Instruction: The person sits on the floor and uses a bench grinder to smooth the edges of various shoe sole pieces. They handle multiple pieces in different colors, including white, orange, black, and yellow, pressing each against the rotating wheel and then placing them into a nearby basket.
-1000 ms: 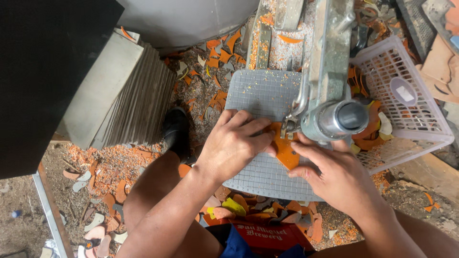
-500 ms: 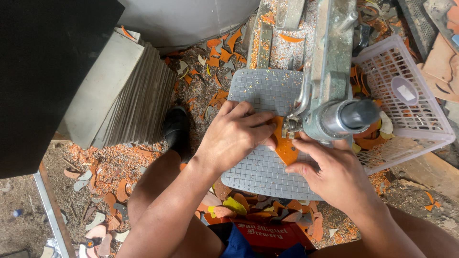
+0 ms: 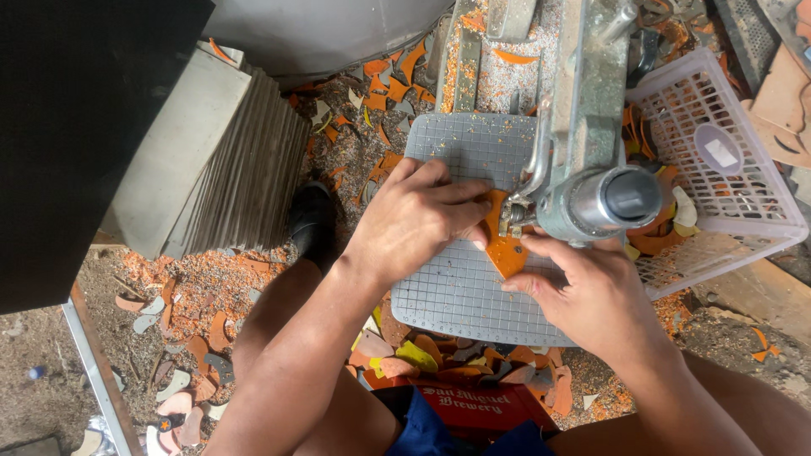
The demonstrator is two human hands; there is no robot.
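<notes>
Head view: left hand [image 3: 418,221] and right hand [image 3: 591,295] pinch the orange piece [image 3: 504,245] flat on the gridded table [image 3: 456,287], its long axis running near-far, tip pointing near.

This is a small workshop where sheet material is cut into shapes. A metal cutting machine [image 3: 591,160] stands over a grey gridded bench [image 3: 456,287] covered with sawdust, and orange offcuts [image 3: 380,93] and crumbs lie all over the dirt floor [image 3: 51,371]. A stack of grey sheets [image 3: 228,169] leans nearby, and a white plastic basket [image 3: 735,194] holds cut pieces.
</notes>
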